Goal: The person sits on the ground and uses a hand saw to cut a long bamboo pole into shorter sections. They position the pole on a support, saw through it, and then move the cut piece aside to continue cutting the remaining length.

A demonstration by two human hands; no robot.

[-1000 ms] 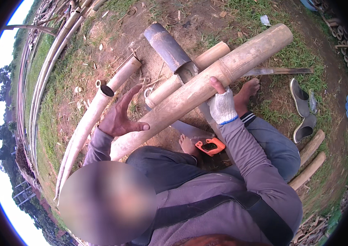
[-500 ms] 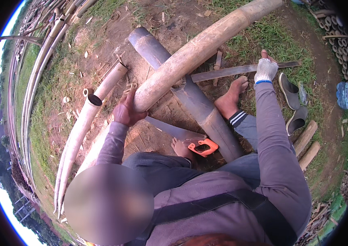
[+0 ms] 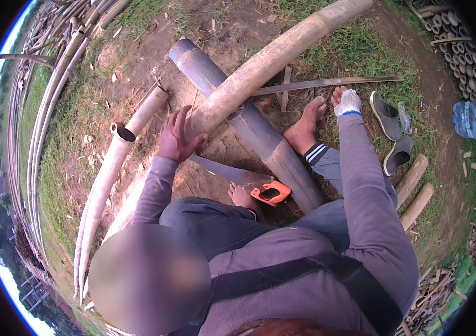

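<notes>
My bare left hand (image 3: pixel 178 137) is open with spread fingers at the near end of a thick pale bamboo pole (image 3: pixel 274 64). Whether its fingertips touch the pole I cannot make out. That pole lies crosswise over a darker bamboo pole (image 3: pixel 257 133) on the ground. My right hand (image 3: pixel 347 102), in a white glove with bare fingertips, is open and holds nothing. It hovers beside my foot, just below a long flat strip (image 3: pixel 333 83). A handsaw (image 3: pixel 271 193) with an orange handle rests by my other foot, its blade pointing toward my left hand.
Pale bamboo poles (image 3: pixel 109 168) lie at the left, with longer poles (image 3: pixel 53 106) beyond. Dark clogs (image 3: pixel 384 117), a blue plastic jug (image 3: pixel 471 120) and short bamboo pieces (image 3: pixel 415 206) are at the right. Stacked cut bamboo (image 3: pixel 465 61) stands at the far right.
My right hand has come off the flat strip and drawn back toward me. My left hand has loosened from the pale pole's end, its fingers now spread.
</notes>
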